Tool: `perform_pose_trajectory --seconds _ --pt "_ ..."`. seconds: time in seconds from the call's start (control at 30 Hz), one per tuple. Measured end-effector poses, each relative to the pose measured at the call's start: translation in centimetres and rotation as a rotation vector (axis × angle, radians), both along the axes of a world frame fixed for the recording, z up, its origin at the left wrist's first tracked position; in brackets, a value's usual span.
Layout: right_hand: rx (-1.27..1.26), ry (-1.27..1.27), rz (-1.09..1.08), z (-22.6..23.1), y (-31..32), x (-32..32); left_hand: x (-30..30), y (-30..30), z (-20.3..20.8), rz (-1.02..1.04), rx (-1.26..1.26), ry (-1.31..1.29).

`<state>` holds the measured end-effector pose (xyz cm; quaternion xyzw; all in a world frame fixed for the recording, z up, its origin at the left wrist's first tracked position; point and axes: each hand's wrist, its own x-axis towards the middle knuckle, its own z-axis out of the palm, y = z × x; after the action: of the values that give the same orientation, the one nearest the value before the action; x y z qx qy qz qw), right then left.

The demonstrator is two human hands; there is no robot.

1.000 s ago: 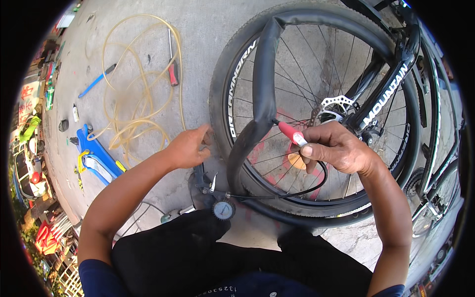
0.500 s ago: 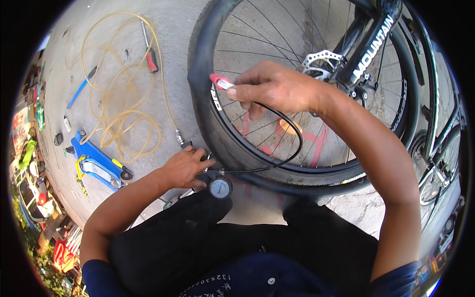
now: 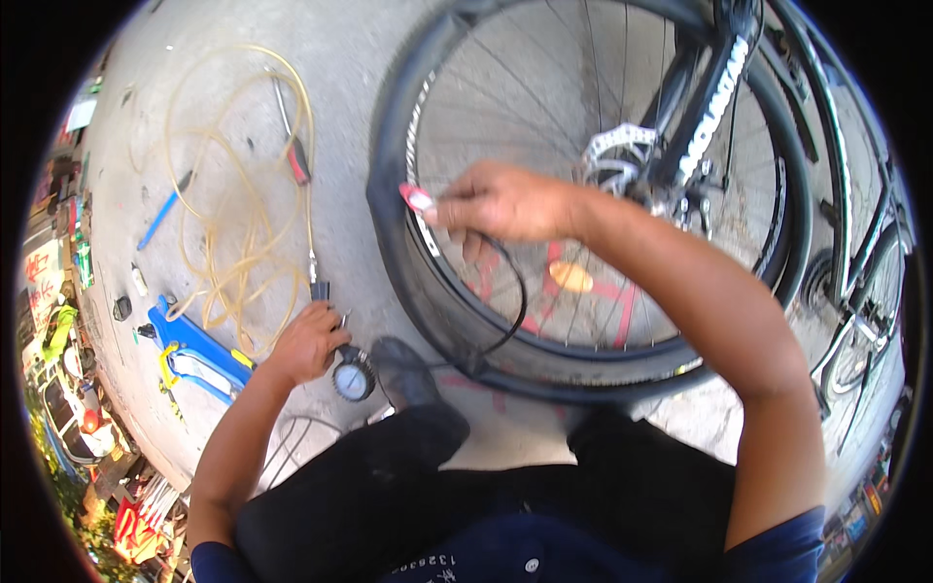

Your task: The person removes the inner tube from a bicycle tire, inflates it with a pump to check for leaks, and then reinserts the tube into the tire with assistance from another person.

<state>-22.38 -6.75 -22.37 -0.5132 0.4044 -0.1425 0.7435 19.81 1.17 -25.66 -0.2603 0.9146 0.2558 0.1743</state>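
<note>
Red chuck [image 3: 418,198] at 11 o'clock from mid-view, pinched in the right hand [image 3: 501,206] beside smooth black rubber tube [image 3: 388,238]; blur hides whether they join. Thin black hose [image 3: 525,291] loops from that hand. At 8, left hand [image 3: 309,342] closed around inflator [image 3: 321,291], body mostly covered by fingers; round gauge [image 3: 353,377], dial unreadable. Translucent yellow hose [image 3: 310,209] tangles between 9 and 10. Spoked wheel [image 3: 616,178] at 2, top cut off.

Left hand [image 3: 309,345], gauge [image 3: 352,379], right hand [image 3: 510,202], nozzle [image 3: 416,197]
</note>
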Motion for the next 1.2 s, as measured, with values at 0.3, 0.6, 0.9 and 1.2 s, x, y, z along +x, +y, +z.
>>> perform_pose_trajectory --seconds 0.3,0.6,0.9,1.2 --pt "0.028 0.007 -0.108 -2.6 -0.3 4.5 1.5 -0.1 -0.6 0.068 0.057 -0.422" --pt "0.031 0.052 -0.098 -1.6 -0.4 5.0 -7.4 -9.6 3.4 0.601 0.022 0.15" --pt "-0.122 0.152 0.011 2.7 2.9 3.6 -16.7 -15.6 3.6 0.945 0.008 0.58" --pt "-0.396 0.192 -0.017 3.9 6.1 2.3 -21.4 -14.9 4.8 0.858 -0.07 0.558"
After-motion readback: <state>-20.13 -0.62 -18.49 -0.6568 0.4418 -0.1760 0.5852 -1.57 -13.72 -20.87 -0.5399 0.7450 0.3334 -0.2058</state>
